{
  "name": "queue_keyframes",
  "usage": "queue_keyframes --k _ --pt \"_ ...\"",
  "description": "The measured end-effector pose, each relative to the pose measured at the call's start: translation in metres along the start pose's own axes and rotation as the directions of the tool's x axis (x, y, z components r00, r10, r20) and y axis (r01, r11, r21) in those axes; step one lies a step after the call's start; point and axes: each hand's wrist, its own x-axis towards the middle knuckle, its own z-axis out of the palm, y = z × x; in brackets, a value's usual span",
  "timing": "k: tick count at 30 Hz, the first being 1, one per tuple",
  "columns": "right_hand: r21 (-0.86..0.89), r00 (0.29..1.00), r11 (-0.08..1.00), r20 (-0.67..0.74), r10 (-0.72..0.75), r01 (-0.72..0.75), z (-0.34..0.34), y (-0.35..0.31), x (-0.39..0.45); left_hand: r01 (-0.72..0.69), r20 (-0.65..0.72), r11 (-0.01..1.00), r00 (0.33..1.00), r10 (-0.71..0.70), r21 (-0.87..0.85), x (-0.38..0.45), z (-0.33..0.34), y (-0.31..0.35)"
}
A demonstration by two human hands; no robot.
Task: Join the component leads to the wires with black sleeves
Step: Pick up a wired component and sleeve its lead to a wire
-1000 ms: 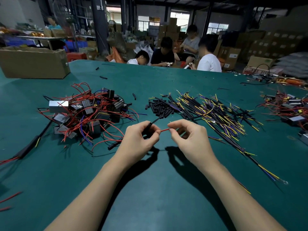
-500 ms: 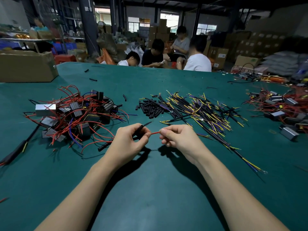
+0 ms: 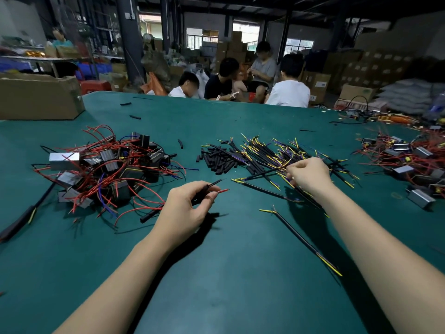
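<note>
pinching a red lead (image 3: 222,190) and a thin black sleeve (image 3: 212,184) between thumb and fingertips, your left hand (image 3: 185,208) hovers over the green table (image 3: 228,273), beside the heap of components (image 3: 108,169) with red leads. your right hand (image 3: 307,173) sits on the pile of black-sleeved wires (image 3: 272,157), fingers curled onto a strand. loose sleeves (image 3: 218,161) lie between the heaps. one sleeved wire (image 3: 301,239) lies apart, near your right forearm.
</note>
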Motion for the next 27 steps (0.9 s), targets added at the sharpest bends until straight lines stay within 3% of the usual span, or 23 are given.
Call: queue_keyframes --k 3,7,14,16,20,23,27 --pt "-0.111 0.984 0.985 0.136 -0.114 0.130 0.002 -0.001 0.006 0.000 -0.003 1.000 1.000 0.000 0.004 0.000 0.000 -0.001" --pt "-0.289 0.904 0.902 0.377 -0.201 0.321 0.013 -0.009 0.006 -0.003 0.007 1.000 1.000 0.003 0.018 0.001 0.000 -0.001" --pt "-0.353 0.832 0.845 0.526 -0.175 0.401 0.011 -0.013 0.007 -0.017 0.005 0.999 1.000 0.017 0.029 0.000 0.000 -0.001" --pt "-0.297 0.819 0.884 0.554 -0.149 0.361 0.006 -0.016 0.008 -0.021 0.012 0.999 1.000 0.021 0.038 0.000 0.000 -0.001" --pt "-0.075 0.776 0.987 0.628 -0.066 0.145 -0.003 -0.021 0.011 -0.032 0.011 0.998 0.999 0.032 0.055 0.001 0.001 -0.002" --pt "0.035 0.730 0.998 0.681 -0.059 0.048 -0.005 -0.024 0.010 -0.045 0.007 0.997 0.999 0.045 0.065 0.001 0.000 -0.002" --pt "0.142 0.732 0.989 0.678 -0.065 -0.043 -0.005 -0.022 0.010 -0.051 0.005 0.996 0.999 0.051 0.072 0.001 0.000 -0.001"
